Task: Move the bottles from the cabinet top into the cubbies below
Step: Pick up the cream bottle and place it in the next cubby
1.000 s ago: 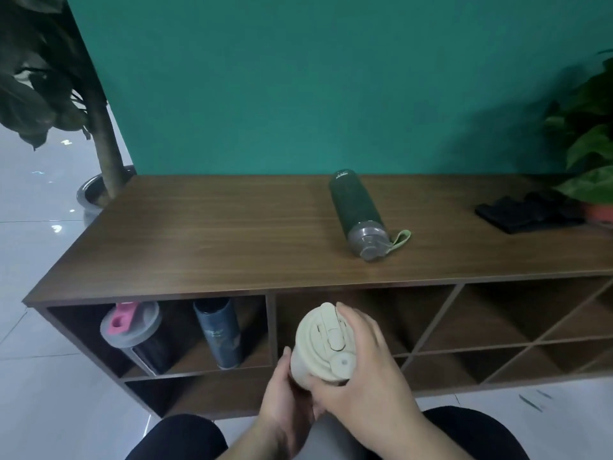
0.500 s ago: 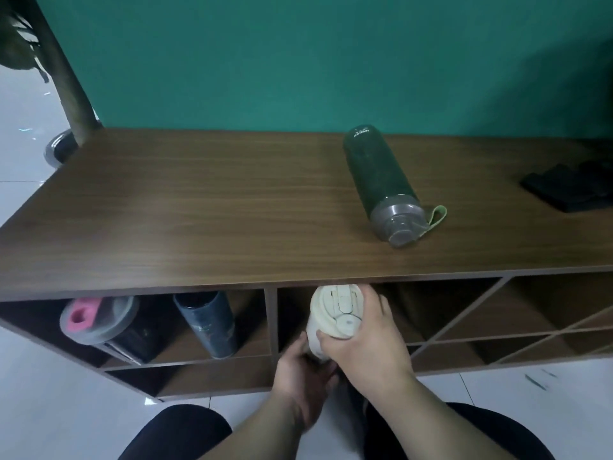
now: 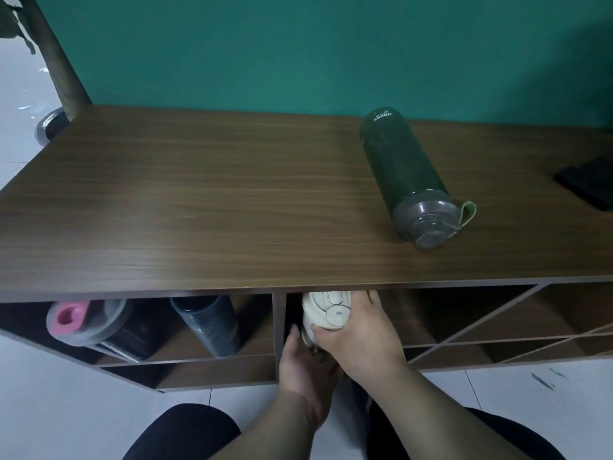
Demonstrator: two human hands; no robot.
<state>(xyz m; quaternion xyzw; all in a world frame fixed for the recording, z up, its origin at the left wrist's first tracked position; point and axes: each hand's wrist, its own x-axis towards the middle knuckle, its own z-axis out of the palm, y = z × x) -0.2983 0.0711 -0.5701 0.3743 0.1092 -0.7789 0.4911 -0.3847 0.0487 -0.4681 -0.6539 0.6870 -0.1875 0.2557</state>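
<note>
A cream bottle (image 3: 326,310) with a flip lid sits at the mouth of the middle cubby, just under the wooden cabinet top (image 3: 205,207). My right hand (image 3: 361,333) grips it around the lid end and my left hand (image 3: 306,366) holds its lower body from beneath. A dark green bottle (image 3: 403,171) with a grey cap and green loop lies on its side on the cabinet top at the right. In the left cubby stand a shaker with a pink lid (image 3: 78,320) and a dark blue bottle (image 3: 207,322).
A black object (image 3: 588,180) lies at the cabinet top's right edge. A plant trunk (image 3: 54,51) and its pot stand at the back left. Cubbies with diagonal dividers (image 3: 491,323) open to the right. My knees are below, over white floor tiles.
Both hands have carried the cream bottle forward and up, from in front of the cabinet into the mouth of the middle cubby. My head has moved closer to the cabinet.
</note>
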